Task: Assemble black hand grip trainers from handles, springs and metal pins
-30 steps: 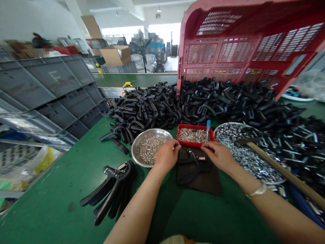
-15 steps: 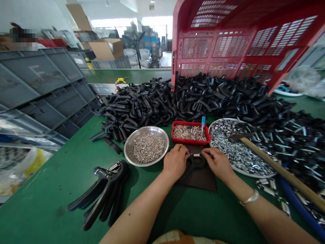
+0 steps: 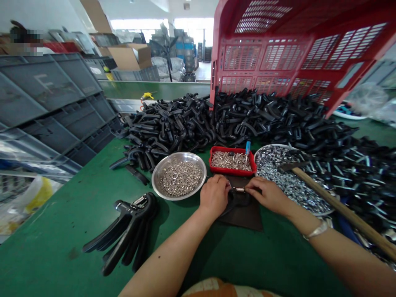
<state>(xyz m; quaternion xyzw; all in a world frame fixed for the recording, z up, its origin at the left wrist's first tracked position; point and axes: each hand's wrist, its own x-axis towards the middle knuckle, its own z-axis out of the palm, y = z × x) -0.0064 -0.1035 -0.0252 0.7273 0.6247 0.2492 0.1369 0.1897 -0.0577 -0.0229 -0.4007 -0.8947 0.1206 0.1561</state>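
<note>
My left hand (image 3: 215,194) is closed on a black hand grip exerciser (image 3: 236,201) over a dark mat (image 3: 244,220). A small metal spring (image 3: 239,189) lies across the top of the grip, between my two hands. At the spring's right end my right hand (image 3: 266,194) pinches, thumb against fingers; anything tiny between the fingertips is hidden. Just beyond stands a red tray (image 3: 232,173) of metal pins, with a blue-handled screwdriver (image 3: 248,148) in it. A steel bowl (image 3: 157,190) of small metal parts is left of my left hand.
Several assembled grips (image 3: 131,231) lie at the left. A white-rimmed dish (image 3: 266,192) of shiny parts with a wooden-handled hammer (image 3: 334,202) across it is at right. Black handles (image 3: 173,123) are heaped behind, under a tipped red crate (image 3: 241,57). Grey bins (image 3: 46,90) stand left.
My right hand has shifted slightly, its wrist and bracelet moving to the right. The left hand keeps its hold on the grip. The view has tilted a little.
</note>
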